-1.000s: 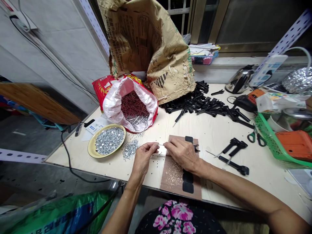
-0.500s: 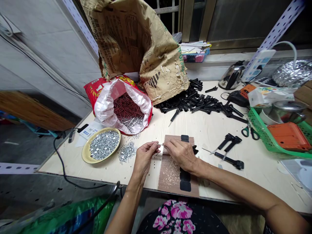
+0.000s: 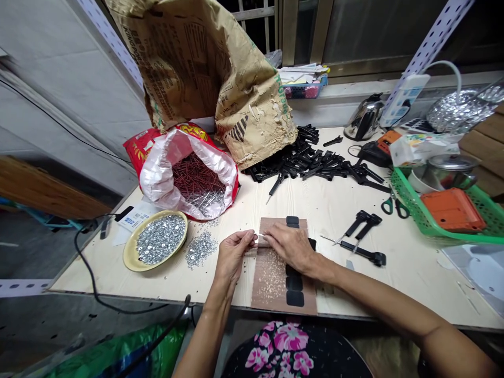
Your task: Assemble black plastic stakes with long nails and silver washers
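Note:
My left hand (image 3: 233,255) is closed in a pinch at the left end of a thin metal pin (image 3: 260,235); any small piece between its fingertips is too small to make out. My right hand (image 3: 294,250) is wrapped over a black plastic part (image 3: 312,244), whose end shows beyond the knuckles while the rest is hidden. The pin bridges the short gap between both hands. Under the right hand lies a brown board (image 3: 264,299) with black pads and pale crumbs. Loose washers (image 3: 200,249) are scattered left of my left hand, beside a yellow dish (image 3: 128,257) of washers.
A red-and-white bag (image 3: 151,181) of nails stands behind the dish, before a large paper sack (image 3: 252,94). Black parts (image 3: 315,163) are heaped at the back. Several pinned black parts (image 3: 364,253), scissors (image 3: 395,206) and a green basket (image 3: 417,226) lie to the right.
The view has shifted slightly, so the table things sit a little further left. Both hands keep their hold; the right hand has turned slightly, and the black end beyond it shows differently.

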Available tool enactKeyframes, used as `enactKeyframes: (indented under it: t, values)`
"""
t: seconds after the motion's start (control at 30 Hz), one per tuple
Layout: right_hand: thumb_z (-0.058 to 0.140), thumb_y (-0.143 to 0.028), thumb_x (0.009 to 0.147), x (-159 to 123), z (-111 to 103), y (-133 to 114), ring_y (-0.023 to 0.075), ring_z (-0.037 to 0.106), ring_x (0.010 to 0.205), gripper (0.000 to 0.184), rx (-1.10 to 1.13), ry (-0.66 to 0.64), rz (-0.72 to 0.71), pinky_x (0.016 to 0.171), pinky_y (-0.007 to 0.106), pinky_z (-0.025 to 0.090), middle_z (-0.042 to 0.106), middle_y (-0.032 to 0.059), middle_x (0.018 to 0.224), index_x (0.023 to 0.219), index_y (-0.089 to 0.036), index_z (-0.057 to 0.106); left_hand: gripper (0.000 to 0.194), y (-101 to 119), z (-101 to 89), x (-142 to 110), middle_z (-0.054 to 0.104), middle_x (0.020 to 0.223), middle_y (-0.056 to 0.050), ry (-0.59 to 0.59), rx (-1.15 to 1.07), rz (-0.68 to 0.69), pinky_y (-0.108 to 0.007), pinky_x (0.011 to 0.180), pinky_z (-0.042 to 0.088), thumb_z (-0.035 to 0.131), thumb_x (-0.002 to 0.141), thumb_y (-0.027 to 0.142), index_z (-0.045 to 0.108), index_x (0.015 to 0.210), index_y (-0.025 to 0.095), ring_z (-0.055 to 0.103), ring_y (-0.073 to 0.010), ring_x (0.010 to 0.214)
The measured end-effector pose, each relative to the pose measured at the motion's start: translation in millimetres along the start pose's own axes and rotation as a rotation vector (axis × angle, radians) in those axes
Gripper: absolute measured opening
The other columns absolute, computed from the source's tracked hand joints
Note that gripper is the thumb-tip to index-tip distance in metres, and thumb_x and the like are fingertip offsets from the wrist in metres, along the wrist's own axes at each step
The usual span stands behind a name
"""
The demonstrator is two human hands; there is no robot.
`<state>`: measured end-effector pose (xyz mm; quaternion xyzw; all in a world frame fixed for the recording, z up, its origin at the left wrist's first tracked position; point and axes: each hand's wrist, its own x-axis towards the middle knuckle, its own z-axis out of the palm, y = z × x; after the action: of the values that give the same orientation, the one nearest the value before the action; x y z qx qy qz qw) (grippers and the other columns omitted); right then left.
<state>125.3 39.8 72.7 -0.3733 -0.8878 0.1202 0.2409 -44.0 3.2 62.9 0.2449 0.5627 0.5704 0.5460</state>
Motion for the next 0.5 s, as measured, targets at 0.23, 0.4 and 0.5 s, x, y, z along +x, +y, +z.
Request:
enactKeyframes:
  t: [0.23,0.4,0.5]
  values:
    - [0.041,-0.02,0.095,-2.5,3.4,6.8,0.015,0.054,0.078,0.023,-0.115,0.09,-0.113,0.064,0.026,0.034,0.061,0.0035,0.081,0.086,-0.019,0.061,0.035,0.3,1.0,-0.8,0.065,0.062,-0.002,-0.057,0.004,-0.127,-0.023,0.057,0.048,0.083,0.052,0.036,0.068,0.07,0.011,0.057,-0.009,0.053]
    - [0.043,-0.027,0.095,-2.6,1.4,10.1,0.012,0.054,0.069,0.02,0.154,-0.046,0.059,0.057,0.023,0.034,0.062,0.0003,0.081,0.09,-0.02,0.061,0.034,1.5,5.8,-1.0,0.066,0.064,-0.003,-0.006,0.054,-0.055,-0.023,0.059,0.049,0.083,0.053,0.035,0.069,0.072,0.01,0.057,-0.0087,0.054]
    - [0.042,-0.022,0.095,-4.2,1.6,11.3,0.0148,0.053,0.077,0.02,-0.016,0.051,-0.041,0.062,0.026,0.033,0.064,0.0031,0.087,0.093,-0.019,0.062,0.035,3.2,7.3,0.9,0.065,0.063,-0.002,-0.055,0.009,-0.153,-0.021,0.057,0.048,0.084,0.05,0.034,0.069,0.071,0.01,0.056,-0.0074,0.052]
